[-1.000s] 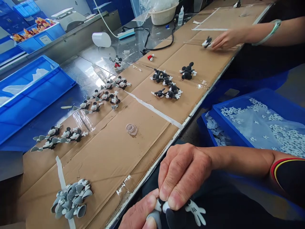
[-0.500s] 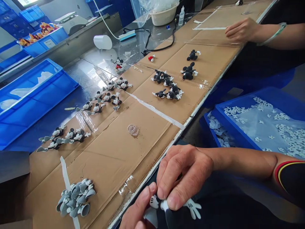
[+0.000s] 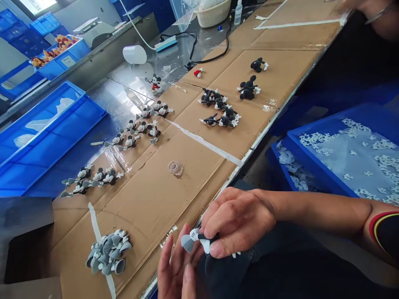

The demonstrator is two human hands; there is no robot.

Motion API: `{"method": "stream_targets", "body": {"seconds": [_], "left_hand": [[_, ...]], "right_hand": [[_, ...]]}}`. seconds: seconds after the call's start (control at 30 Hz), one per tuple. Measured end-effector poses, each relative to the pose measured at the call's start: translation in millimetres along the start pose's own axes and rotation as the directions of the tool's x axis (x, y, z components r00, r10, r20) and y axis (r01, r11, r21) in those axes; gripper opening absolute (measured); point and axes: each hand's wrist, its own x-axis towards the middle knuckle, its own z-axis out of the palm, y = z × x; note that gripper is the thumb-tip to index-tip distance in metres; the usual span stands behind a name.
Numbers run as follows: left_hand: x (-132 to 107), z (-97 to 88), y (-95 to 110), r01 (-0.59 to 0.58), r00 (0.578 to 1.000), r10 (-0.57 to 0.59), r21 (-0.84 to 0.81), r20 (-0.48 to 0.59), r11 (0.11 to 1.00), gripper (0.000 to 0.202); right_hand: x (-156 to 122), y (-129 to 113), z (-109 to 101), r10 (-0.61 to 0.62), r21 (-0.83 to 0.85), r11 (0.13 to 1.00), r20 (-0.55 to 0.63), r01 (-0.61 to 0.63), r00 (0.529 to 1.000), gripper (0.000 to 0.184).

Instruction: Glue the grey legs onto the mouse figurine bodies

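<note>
My right hand (image 3: 238,222) pinches a small black-and-white Mickey Mouse figurine piece (image 3: 204,245) over the table's front edge. A grey cone (image 3: 187,243) sits at its white gloved hand, and another white hand peeks out below my fingers. My left hand (image 3: 177,268) is just beside it, fingers spread and holding nothing that shows. On the cardboard at lower left lies a pile of grey cone pieces (image 3: 109,252). Figurine pieces with cones attached (image 3: 96,176) lie farther back in groups. Black figurine pieces without visible cones (image 3: 220,106) rest right of the white tape strip.
Clear rings (image 3: 176,169) lie mid-cardboard. A blue bin of small white parts (image 3: 330,182) stands to my right, and a blue crate (image 3: 46,141) at left. A painted figurine (image 3: 156,84) stands at the back. A co-worker's blurred hand (image 3: 378,14) is at top right.
My left fingers have come away from the figurine piece and spread apart. The grey cone now shows at its gloved hand. The co-worker's hand has moved up and right; the view has shifted slightly.
</note>
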Motion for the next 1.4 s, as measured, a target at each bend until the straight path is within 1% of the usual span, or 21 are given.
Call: {"method": "stream_targets", "body": {"seconds": [0.13, 0.27, 0.33, 0.37, 0.4, 0.43, 0.47, 0.5, 0.53, 0.57, 0.6, 0.63, 0.67, 0.7, 0.77, 0.83, 0.9, 1.0, 1.13, 1.27, 1.4], "left_hand": [[4.5, -1.1, 0.0, -0.063, 0.998, 0.063, 0.043, 0.01, 0.997, 0.033], [2.3, 6.3, -0.9, -0.129, 0.991, 0.131, 0.105, -0.014, 0.986, 0.035], [0.3, 11.2, -1.7, -0.174, 0.983, 0.18, 0.136, -0.033, 0.975, 0.035], [-0.5, 13.0, -2.2, -0.201, 0.978, 0.208, 0.143, -0.03, 0.969, 0.036], [-1.1, 14.0, -2.9, -0.228, 0.972, 0.233, 0.148, -0.018, 0.962, 0.037], [-1.4, 14.3, -3.6, -0.251, 0.967, 0.254, 0.155, -0.002, 0.955, 0.039], [-1.6, 13.9, -4.2, -0.271, 0.962, 0.272, 0.164, 0.016, 0.949, 0.04], [-1.7, 13.0, -4.6, -0.284, 0.958, 0.284, 0.178, 0.027, 0.942, 0.04], [-1.7, 12.0, -4.7, -0.287, 0.957, 0.287, 0.196, 0.03, 0.938, 0.04], [-1.6, 11.0, -4.4, -0.282, 0.959, 0.283, 0.211, 0.025, 0.936, 0.038], [-1.2, 10.2, -3.8, -0.273, 0.961, 0.277, 0.223, 0.015, 0.936, 0.037], [-0.6, 9.7, -3.0, -0.266, 0.962, 0.274, 0.234, 0.001, 0.935, 0.035], [0.3, 9.4, -2.2, -0.262, 0.962, 0.274, 0.246, -0.015, 0.933, 0.033], [1.6, 9.2, -1.7, -0.262, 0.96, 0.279, 0.26, -0.03, 0.929, 0.031], [4.9, 8.7, -2.0, -0.288, 0.948, 0.314, 0.281, -0.053, 0.916, 0.028], [8.6, 7.5, -4.2, -0.332, 0.929, 0.364, 0.287, -0.062, 0.898, 0.027], [11.6, 5.9, -7.1, -0.352, 0.917, 0.391, 0.292, -0.084, 0.889, 0.03], [14.0, 5.1, -9.2, -0.35, 0.91, 0.398, 0.301, -0.118, 0.887, 0.031], [13.4, 7.0, -7.0, -0.387, 0.892, 0.438, 0.31, -0.115, 0.869, 0.027], [9.9, 5.0, -5.7, -0.375, 0.889, 0.442, 0.362, -0.122, 0.854, 0.028], [7.3, 0.6, -4.6, -0.354, 0.892, 0.43, 0.377, -0.137, 0.856, 0.031]], "right_hand": [[-1.5, 1.8, -0.3, -0.024, -0.029, 0.999, -0.021, 0.023, 0.999, 0.005], [-6.1, 0.4, 0.4, 0.034, -0.019, 0.999, -0.012, -0.034, 0.999, 0.008], [-8.2, -4.3, 3.8, 0.142, 0.067, 0.988, -0.053, -0.138, 0.988, 0.008], [-8.6, -7.8, 6.4, 0.238, 0.136, 0.965, -0.097, -0.224, 0.966, 0.009], [-8.4, -11.8, 9.4, 0.366, 0.225, 0.917, -0.142, -0.33, 0.92, 0.013], [-7.5, -16.3, 12.5, 0.516, 0.331, 0.832, -0.167, -0.445, 0.84, 0.018], [-5.8, -20.7, 15.6, 0.668, 0.446, 0.707, -0.164, -0.549, 0.726, 0.024], [-3.5, -24.7, 18.5, 0.799, 0.554, 0.547, -0.121, -0.628, 0.59, 0.029], [-0.8, -28.0, 20.9, 0.891, 0.645, 0.372, -0.047, -0.667, 0.451, 0.033], [2.2, -30.4, 22.9, 0.945, 0.714, 0.199, 0.042, -0.671, 0.325, 0.036], [5.2, -31.9, 24.5, 0.964, 0.76, 0.053, 0.129, -0.648, 0.231, 0.038], [7.9, -32.5, 25.7, 0.965, 0.788, -0.057, 0.2, -0.613, 0.168, 0.039], [10.2, -32.4, 26.6, 0.959, 0.806, -0.132, 0.25, -0.577, 0.131, 0.04], [12.1, -31.9, 27.3, 0.952, 0.816, -0.186, 0.287, -0.548, 0.105, 0.04], [14.8, -30.7, 28.3, 0.943, 0.818, -0.246, 0.326, -0.519, 0.066, 0.042], [16.5, -30.3, 28.8, 0.939, 0.812, -0.271, 0.341, -0.517, 0.042, 0.045], [17.7, -30.9, 29.2, 0.937, 0.802, -0.28, 0.347, -0.527, 0.031, 0.046], [18.5, -32.4, 30.0, 0.936, 0.792, -0.285, 0.352, -0.54, 0.022, 0.044], [16.5, -33.2, 31.5, 0.933, 0.796, -0.289, 0.359, -0.532, 0.03, 0.041], [13.0, -33.4, 33.0, 0.933, 0.807, -0.269, 0.354, -0.525, 0.067, 0.038], [12.8, -34.7, 35.0, 0.933, 0.82, -0.264, 0.351, -0.508, 0.082, 0.037]]}}
